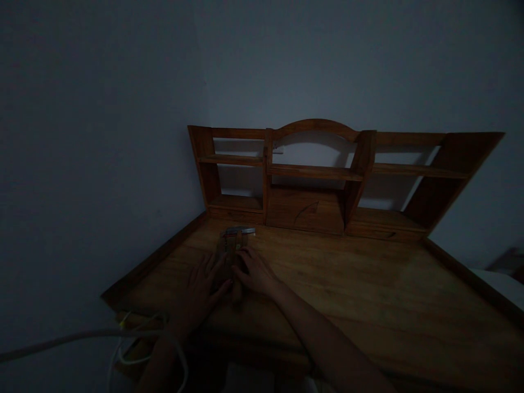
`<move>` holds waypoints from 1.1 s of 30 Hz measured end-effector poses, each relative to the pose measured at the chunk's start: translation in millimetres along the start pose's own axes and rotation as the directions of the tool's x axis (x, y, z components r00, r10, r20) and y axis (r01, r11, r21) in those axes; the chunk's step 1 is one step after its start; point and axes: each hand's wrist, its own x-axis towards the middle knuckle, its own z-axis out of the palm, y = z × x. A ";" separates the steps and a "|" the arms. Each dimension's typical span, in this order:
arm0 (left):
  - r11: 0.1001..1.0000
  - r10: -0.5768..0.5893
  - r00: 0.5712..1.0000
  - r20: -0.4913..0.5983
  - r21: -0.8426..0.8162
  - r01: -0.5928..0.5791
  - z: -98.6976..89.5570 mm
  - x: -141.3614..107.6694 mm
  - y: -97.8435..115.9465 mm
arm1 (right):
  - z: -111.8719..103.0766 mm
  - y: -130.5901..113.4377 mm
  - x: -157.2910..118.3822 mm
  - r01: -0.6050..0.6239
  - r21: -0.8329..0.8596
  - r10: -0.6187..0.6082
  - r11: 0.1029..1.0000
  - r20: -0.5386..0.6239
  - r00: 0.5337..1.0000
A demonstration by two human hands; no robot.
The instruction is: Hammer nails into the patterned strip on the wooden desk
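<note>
At the far left, a dim wall point(102, 136) fills the view, and a pale cable point(82, 335) crosses in front of it; farther right, the left hand point(198, 286) lies palm down on the wooden surface point(347, 273), fingers spread and thumb stretched inward, gripping nothing that shows; its fingertips reach the near edge of a dark brown piece point(227, 243), whose nature the gloom hides; on that piece, left of the surface's middle, lies what looks like a hammer point(240, 231), its metal head away from the person and its handle pointing back between the hands; just right of the handle, the right hand point(254, 272) has its fingers and thumb bent toward it, though I cannot tell whether they clasp it or only rest there; the step in hand seems to be steadying or positioning these two things; the next move would call for a sure hold at the handle and a calm left hand keeping the brown piece flat; behind, a wooden shelf unit point(315, 172) extends to the right.
</note>
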 end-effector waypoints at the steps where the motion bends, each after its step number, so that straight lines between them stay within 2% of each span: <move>1: 1.000 0.002 1.000 0.004 -0.007 -0.002 0.3 0.5 -0.3 | 0.1 0.1 0.0 -0.001 0.000 0.001 1.000 -0.001 1.000; 11: 0.999 0.021 1.000 0.022 -0.033 -0.020 -2.7 0.6 3.0 | 0.8 0.8 -0.4 0.001 -0.001 -0.001 1.000 0.000 1.000; 16: 1.000 0.002 0.999 -0.039 -0.002 -0.002 2.5 -2.0 -2.3 | 0.6 0.5 -1.0 0.000 0.005 0.000 1.000 0.005 1.000; 19: 0.992 0.112 0.994 -0.015 0.058 -0.111 9.9 -6.3 -14.6 | 0.7 0.4 -1.4 -0.002 0.009 0.002 1.000 0.004 1.000; 23: 0.954 0.258 0.965 0.036 0.149 -0.261 16.0 -10.9 -28.1 | 0.8 0.2 -1.3 -0.007 0.009 0.007 1.000 0.000 1.000; 33: 0.952 0.234 0.966 0.113 0.178 -0.251 10.7 -10.2 -24.7 | -1.9 -2.3 -0.8 -0.019 0.013 0.019 1.000 0.003 1.000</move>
